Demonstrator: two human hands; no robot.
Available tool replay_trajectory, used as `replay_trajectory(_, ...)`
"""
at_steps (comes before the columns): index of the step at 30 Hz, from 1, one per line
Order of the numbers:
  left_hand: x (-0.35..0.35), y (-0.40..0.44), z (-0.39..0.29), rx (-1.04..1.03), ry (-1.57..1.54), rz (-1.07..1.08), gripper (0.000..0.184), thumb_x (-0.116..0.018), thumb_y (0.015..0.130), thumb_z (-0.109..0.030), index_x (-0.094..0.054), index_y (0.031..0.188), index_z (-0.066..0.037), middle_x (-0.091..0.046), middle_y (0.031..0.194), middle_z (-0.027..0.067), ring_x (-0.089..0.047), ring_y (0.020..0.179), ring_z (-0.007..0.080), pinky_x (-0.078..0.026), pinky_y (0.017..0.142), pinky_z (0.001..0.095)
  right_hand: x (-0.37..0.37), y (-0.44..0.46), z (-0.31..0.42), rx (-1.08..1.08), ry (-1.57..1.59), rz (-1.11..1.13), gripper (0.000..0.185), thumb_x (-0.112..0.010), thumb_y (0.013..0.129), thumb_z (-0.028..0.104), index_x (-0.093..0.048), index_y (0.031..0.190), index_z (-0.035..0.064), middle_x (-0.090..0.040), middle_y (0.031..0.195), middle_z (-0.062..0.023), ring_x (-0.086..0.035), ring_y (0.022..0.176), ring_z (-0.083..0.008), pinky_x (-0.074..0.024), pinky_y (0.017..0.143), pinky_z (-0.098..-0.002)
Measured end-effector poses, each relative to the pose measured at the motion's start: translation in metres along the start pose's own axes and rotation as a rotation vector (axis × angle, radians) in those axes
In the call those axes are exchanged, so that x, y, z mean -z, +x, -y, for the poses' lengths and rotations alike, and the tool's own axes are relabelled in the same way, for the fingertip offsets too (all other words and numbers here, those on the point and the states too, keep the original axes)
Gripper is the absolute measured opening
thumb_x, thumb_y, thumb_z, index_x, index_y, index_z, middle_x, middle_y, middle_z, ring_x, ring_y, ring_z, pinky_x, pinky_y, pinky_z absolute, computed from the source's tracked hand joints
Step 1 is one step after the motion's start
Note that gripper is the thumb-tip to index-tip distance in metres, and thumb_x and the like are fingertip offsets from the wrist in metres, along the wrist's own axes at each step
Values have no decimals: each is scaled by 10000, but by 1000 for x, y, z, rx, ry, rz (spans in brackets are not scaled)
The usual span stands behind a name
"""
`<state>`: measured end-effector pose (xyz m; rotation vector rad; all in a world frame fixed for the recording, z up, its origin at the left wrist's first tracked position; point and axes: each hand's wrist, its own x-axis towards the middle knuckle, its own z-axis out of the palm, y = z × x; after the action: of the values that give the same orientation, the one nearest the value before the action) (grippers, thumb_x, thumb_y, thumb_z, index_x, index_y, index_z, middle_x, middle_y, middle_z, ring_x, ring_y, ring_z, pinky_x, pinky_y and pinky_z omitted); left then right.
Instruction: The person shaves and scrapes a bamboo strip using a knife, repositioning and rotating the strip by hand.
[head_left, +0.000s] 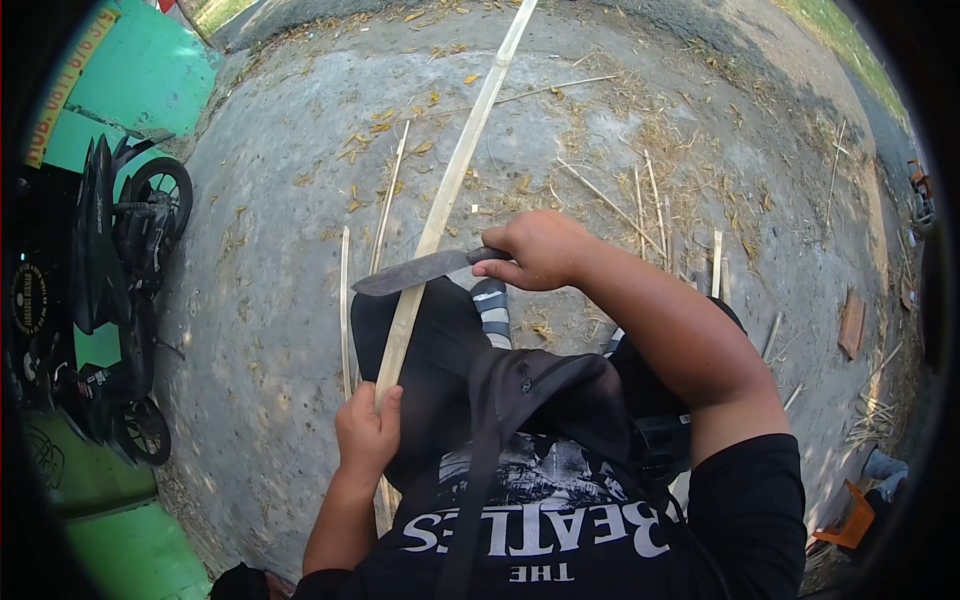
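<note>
A long, pale bamboo strip (458,165) runs from my lap up to the top edge of the view, resting over my left thigh. Near its lower end, my left hand (368,428) is closed around it, thumb along the strip. My right hand (535,250) grips the dark handle of a broad-bladed knife (410,274). The blade lies across the strip, above the left hand, its tip pointing left. Whether the edge bites into the bamboo I cannot tell.
Thin bamboo strips (390,195) and shavings (665,120) lie scattered over the concrete ground (270,200). A black motorcycle (105,250) stands at the left by a green wall (140,60). An orange plastic object (850,518) is at the lower right, beside a brown block (851,325).
</note>
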<state>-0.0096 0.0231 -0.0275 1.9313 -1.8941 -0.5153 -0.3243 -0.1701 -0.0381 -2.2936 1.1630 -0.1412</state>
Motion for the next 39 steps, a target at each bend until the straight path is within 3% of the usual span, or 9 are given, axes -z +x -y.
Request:
replay_trajectory(7,2,3,-3,-1,1,7,425,-675,1013,-328,-519,770,-16,-563,651,218,-579,605,456,-429,547,489,-5,6,-2,38,18,-27,569,-543,994,633,-701,1026,87,-718,857,-184,-701,886,-427,-546,786,-541)
replay_trajectory(12,1,0,-2,21,-2,17,437,-676,1011,-331,-510,759,-16,-556,645,222,-573,601,456,-426,546,486,-8,17,-28,-126,78,-132,545,-551,1003,608,-696,990,83,-703,812,-185,-698,837,-422,-538,739,-535)
replay_trajectory(17,2,4,-2,27,-5,39,449,-678,1009,-337,-502,746,-19,-553,644,223,-569,598,453,-426,546,484,-5,4,-4,26,67,-104,545,-563,996,611,-697,995,82,-701,815,-191,-701,856,-418,-538,762,-532)
replay_trajectory(19,-1,6,0,15,-19,31,449,-680,1007,-338,-502,746,-19,-551,643,225,-569,599,457,-426,545,486,-16,7,4,3,13,-31,544,-555,1001,608,-701,1009,84,-702,814,-194,-701,853,-420,-540,767,-531)
replay_trajectory(22,-2,1,2,6,-14,8,447,-682,1005,-337,-503,746,-19,-550,642,226,-570,600,460,-427,544,487,-8,14,-24,-132,143,-123,555,-548,1008,605,-700,1010,72,-701,819,-206,-699,859,-424,-538,776,-535)
replay_trajectory(26,2,2,-1,9,31,17,441,-685,1003,-337,-510,751,-20,-553,643,223,-572,600,457,-427,544,488,-9,13,-32,-102,185,-120,559,-527,1015,612,-699,1002,80,-707,841,-201,-695,872,-432,-534,785,-542)
replay_trajectory(29,0,2,0,-22,24,5,441,-684,1003,-339,-512,753,-19,-555,644,223,-573,598,456,-426,541,490,-5,8,-6,-39,35,-30,597,-503,1018,628,-693,983,64,-708,877,-213,-692,906,-434,-527,798,-548)
replay_trajectory(34,1,4,2,-13,-1,20,452,-687,1001,-345,-508,747,-16,-554,643,223,-576,599,458,-430,539,487,13,13,-53,-228,126,-155,594,-525,1011,608,-691,974,39,-701,857,-228,-684,893,-446,-523,794,-541)
replay_trajectory(39,2,6,5,-7,-22,48,443,-690,1000,-338,-520,752,-13,-558,645,219,-584,605,455,-439,544,474,-2,11,-33,-54,123,-125,576,-532,1011,603,-693,989,49,-693,827,-216,-682,869,-451,-523,775,-543)
